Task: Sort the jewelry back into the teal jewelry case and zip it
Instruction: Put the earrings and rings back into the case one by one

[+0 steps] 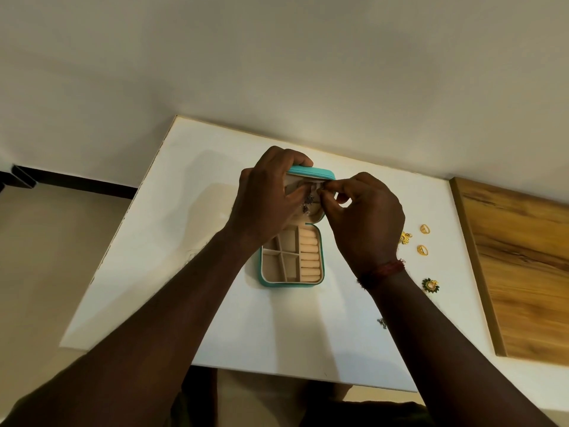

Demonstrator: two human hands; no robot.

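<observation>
Standing open on the surface (215,180) is one case (291,283). The left hand (268,195) grips its raised lid (311,171); the right hand (366,220) pinches one pendant (309,201) there. Beside it lie two rings (425,229) (422,250), one gold cluster (405,237), one green stud (430,285) and one silver bit (382,323).

The teal jewelry case (291,283) lies open on the white table (191,186) with its lid (311,171) raised at the far side. The left hand (268,192) grips the lid's top edge, and the right hand (366,217) pinches a small dark dangling piece (308,201) against the lid's lining. Right of the case lie a gold cluster (405,237), two gold rings (425,229) (422,250), a green floral piece (430,285) and a small silvery piece (382,323), with a wooden board (523,272) beyond them.
</observation>
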